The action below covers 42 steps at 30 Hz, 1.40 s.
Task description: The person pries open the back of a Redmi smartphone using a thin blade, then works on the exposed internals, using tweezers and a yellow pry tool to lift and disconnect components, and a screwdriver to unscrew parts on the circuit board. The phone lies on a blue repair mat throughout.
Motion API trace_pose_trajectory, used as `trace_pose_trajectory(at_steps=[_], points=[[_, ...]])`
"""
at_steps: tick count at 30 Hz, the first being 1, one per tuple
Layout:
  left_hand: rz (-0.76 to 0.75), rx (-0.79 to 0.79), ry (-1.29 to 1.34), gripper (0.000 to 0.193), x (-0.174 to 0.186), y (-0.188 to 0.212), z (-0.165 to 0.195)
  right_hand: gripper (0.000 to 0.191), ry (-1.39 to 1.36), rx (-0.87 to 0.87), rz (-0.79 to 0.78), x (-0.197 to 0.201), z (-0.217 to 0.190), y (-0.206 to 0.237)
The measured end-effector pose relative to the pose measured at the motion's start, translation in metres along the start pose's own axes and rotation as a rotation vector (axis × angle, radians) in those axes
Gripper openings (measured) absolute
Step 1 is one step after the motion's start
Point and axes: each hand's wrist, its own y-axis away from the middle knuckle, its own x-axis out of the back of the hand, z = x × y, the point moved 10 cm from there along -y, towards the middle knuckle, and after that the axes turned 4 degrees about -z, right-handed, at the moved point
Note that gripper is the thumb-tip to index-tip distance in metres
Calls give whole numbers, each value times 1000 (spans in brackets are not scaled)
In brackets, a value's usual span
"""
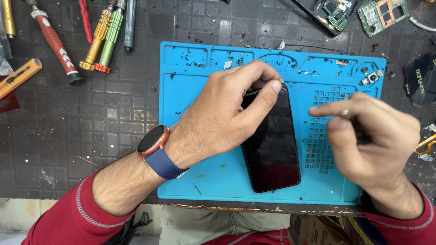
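Dark, gridded matting covers the workbench (pixel 91 118), and on it lies a blue silicone repair mat (pixel 204 177), which serves as the landmark. Left of the mat, beyond its upper corner, stand a yellow screwdriver (pixel 97 38) and a green screwdriver (pixel 109 38) side by side, a red-handled tool (pixel 54 45) further left, a dark pen-like tool (pixel 130 25) just right of the green one, and an orange utility knife (pixel 18 77) at the bench's far left edge. Above the mat's right corner sit two green circuit boards (pixel 381 13); a small camera module (pixel 372 77) rests in the mat's upper right tray. Black specks of debris litter the mat's top compartments.

A black smartphone (pixel 272 145) lies screen up near the middle of the mat, tilted slightly, its lower end close to the mat's near edge. The left hand (pixel 218 118), wearing a smartwatch (pixel 152 140) on a blue strap, lies over the phone's upper left part, with fingers curled around its top edge and the thumb pressed on the glass, clamping it down. The right hand (pixel 377 140) hovers just right of the phone over the mat's grid of small cells, fingers pinched together on a slim tool (pixel 346 112) with a metal tip; it does not touch the phone.
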Motion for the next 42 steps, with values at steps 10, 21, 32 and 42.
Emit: trace_pose_trajectory(at_steps=[10,21,32,42], points=[[14,-24,22,21,-1,1,0,10,-344,-358,-19,-14,39,1],[29,-111,71,15,-2,6,10,13,-357,-423,-311,-39,46,11],[12,-101,105,19,-1,4,11,20,-244,-345,-441,-51,32,9],[-1,-92,88,25,-1,3,9,26,-243,-352,-444,-52,37,11]])
